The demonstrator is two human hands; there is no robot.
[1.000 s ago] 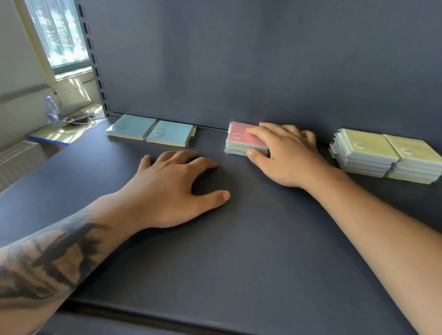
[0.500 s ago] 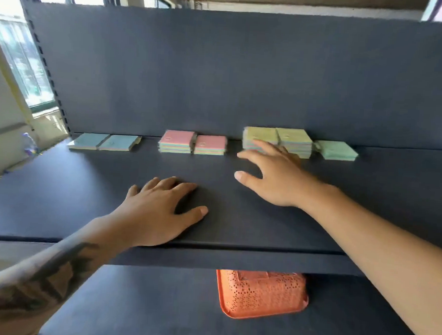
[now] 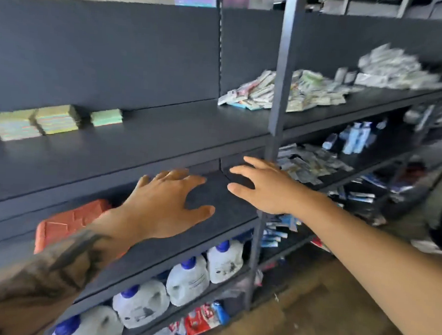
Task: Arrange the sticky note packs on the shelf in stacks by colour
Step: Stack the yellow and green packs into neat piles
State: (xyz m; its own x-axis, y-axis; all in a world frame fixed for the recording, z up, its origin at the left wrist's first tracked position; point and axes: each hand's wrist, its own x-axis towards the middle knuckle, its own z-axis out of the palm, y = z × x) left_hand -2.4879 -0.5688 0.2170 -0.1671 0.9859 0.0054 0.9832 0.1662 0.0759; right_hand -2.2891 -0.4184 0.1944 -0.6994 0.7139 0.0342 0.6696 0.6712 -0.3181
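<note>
Two yellow-topped stacks of sticky note packs (image 3: pixel 33 123) stand at the far left of the dark shelf (image 3: pixel 149 142), against its back wall. A lower green stack (image 3: pixel 106 117) sits just right of them. My left hand (image 3: pixel 168 203) hovers with fingers spread in front of the shelf below, holding nothing. My right hand (image 3: pixel 265 185) is stretched out flat, empty, near the shelf's front edge by the upright post. Both hands are well right of the stacks. The pink and blue stacks are out of view.
A grey upright post (image 3: pixel 278 93) divides the shelving. Loose packets (image 3: pixel 284 91) lie piled on the right bay's shelf. An orange basket (image 3: pixel 69 220) sits on a lower shelf, and white jugs with blue caps (image 3: pixel 187 279) stand beneath it.
The view has swung right and pulled back from the shelf. Both hands have come off the shelf surface and moved away from the stacks, empty. The pink and blue stacks have left the view.
</note>
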